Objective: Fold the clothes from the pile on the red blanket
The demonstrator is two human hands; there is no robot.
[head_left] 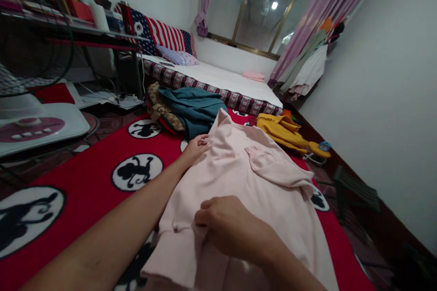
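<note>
A pale pink sweater [246,177] lies spread on a red blanket [92,177] printed with black monkey circles. My left hand [196,146] reaches to the sweater's far left edge, fingers curled and pinching the cloth. My right hand [225,225] rests nearer to me on the sweater's lower left part, fingers bent and gripping a fold of fabric. One sleeve [273,168] is folded across the sweater's front.
A teal garment [194,107] and a patterned brown one [164,111] lie beyond the sweater; a yellow garment [283,129] is at the right. A mattress [218,77] with pillows lies behind. A fan base [34,125] stands left, a dark stool [355,188] right.
</note>
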